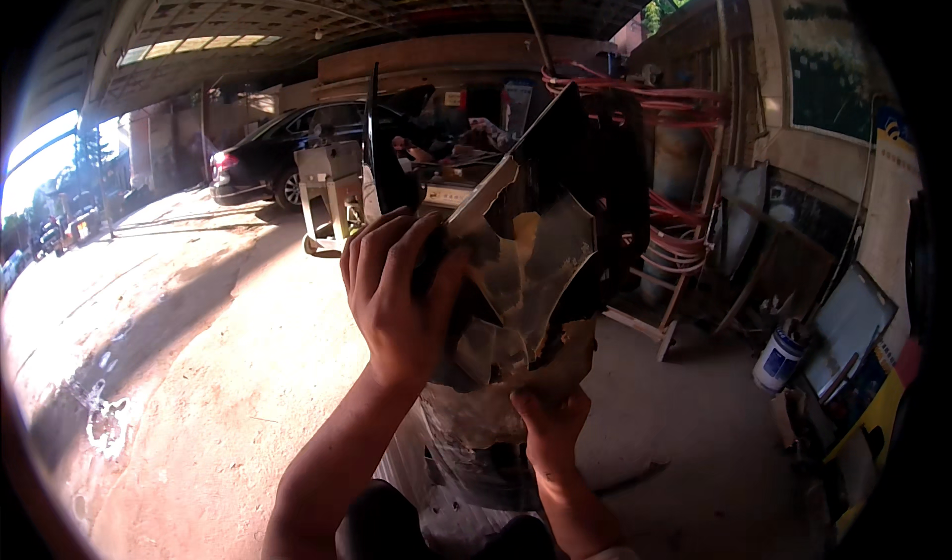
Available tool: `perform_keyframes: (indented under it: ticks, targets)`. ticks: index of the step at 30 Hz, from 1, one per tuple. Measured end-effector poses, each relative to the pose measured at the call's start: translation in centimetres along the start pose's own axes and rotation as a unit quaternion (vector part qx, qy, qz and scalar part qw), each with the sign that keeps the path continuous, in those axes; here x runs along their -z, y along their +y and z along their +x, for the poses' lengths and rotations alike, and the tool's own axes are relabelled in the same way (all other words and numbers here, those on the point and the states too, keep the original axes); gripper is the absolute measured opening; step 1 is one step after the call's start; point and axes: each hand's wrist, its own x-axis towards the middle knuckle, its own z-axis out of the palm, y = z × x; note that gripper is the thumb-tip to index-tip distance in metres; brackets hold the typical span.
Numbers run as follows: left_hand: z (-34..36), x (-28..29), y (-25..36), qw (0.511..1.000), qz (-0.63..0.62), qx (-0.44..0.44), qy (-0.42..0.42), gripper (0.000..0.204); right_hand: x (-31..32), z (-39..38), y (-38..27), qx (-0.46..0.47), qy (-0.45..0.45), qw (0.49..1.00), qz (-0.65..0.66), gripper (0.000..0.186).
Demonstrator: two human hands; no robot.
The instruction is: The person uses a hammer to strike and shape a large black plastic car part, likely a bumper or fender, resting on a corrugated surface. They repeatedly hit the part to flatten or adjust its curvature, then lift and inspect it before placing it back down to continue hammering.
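Note:
In front of me stands a dark grey, jagged-edged broken panel (pixel 526 272), which looks like a plastic car part; its exact kind I cannot make out. My left hand (pixel 397 292) grips its upper left edge, fingers curled over the rim. Lower down, my right hand (pixel 553 426) holds the bottom edge with the thumb on the near face and the other fingers hidden behind. A pointed black piece rises at the top of the panel. Below it, a whitish, dirty surface (pixel 446 471) shows between my forearms, partly in shadow.
A dark car (pixel 332 124) is parked at the back left, near a grey wheeled metal cart (pixel 330 178). Red hoses (pixel 679 238) hang on a rack at the right. Farther right are a white and blue bucket (pixel 778 360) and a leaning glass pane (pixel 851 327).

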Motion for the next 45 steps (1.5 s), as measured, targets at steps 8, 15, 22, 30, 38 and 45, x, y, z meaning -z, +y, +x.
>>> perform_keyframes:
  ticks: [8,15,22,30,38,45]
  targets:
    - [-0.5,-1.0,1.1,0.997,-0.054,-0.013,0.058,0.019,0.6,-0.7,0.1,0.038,0.017,0.999,0.005,0.034]
    - [-1.6,2.9,0.9,0.999,0.000,0.044,0.001,0.013,2.0,-0.6,0.2,0.054,0.006,0.998,-0.015,0.031]
    - [-1.8,2.2,1.9,0.990,0.087,0.006,-0.113,0.047,2.1,-0.9,-0.3,0.048,0.002,0.999,-0.023,0.027]
    - [-2.1,0.7,3.2,0.997,-0.004,0.012,-0.077,0.040,2.1,-1.1,-0.2,0.051,0.010,0.999,-0.013,0.024]
    - [-0.3,-1.0,3.3,0.999,-0.022,0.031,-0.021,0.006,1.8,-1.3,-0.4,0.045,0.019,0.999,-0.019,0.026]
    - [0.2,-1.7,3.2,0.999,0.009,0.020,-0.030,0.008,2.5,-1.3,0.1,0.032,0.020,0.999,-0.019,0.028]
